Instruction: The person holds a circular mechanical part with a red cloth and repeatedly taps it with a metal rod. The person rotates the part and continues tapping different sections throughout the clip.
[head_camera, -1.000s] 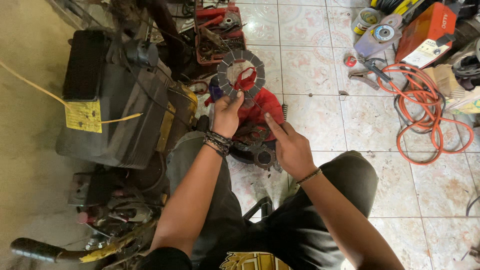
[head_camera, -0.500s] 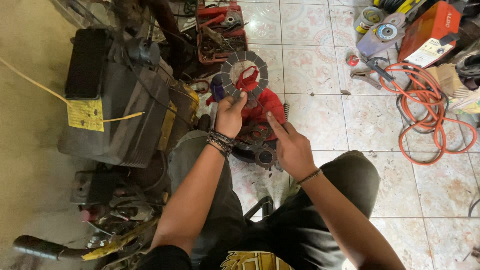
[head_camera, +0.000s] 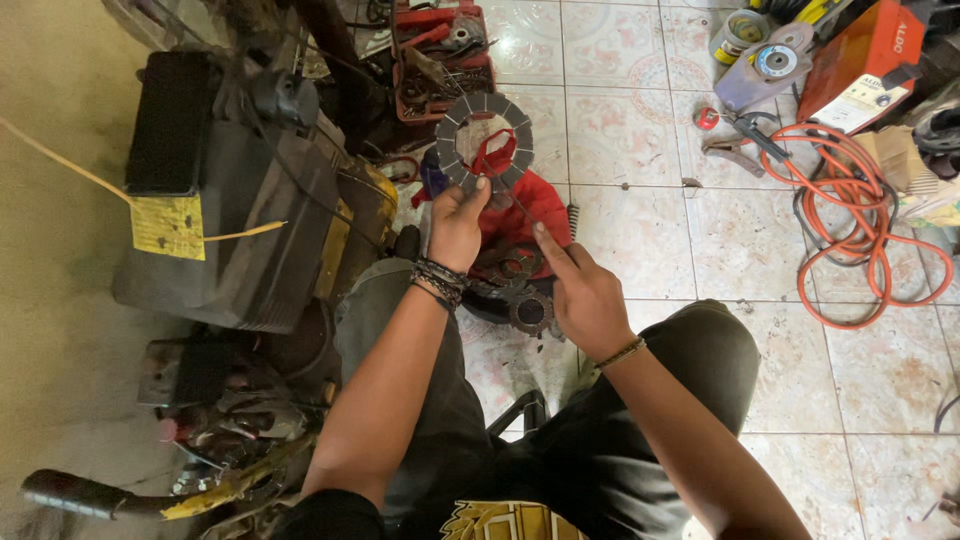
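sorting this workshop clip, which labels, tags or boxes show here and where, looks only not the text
Yellow tag: squarish paper on a string, lying on the dark machine at left.
Orange box: boxy case, top right on the tiled floor.
White label: pale slanted card against the orange box's lower edge.
No screens or signs in view.

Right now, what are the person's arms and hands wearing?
Both forearms are bare, with no sleeves or gloves reaching them. The left hand has a stack of dark braided and beaded bracelets around its wrist. The right hand has one thin, brownish band at the wrist. No rings or watch can be made out on either hand.
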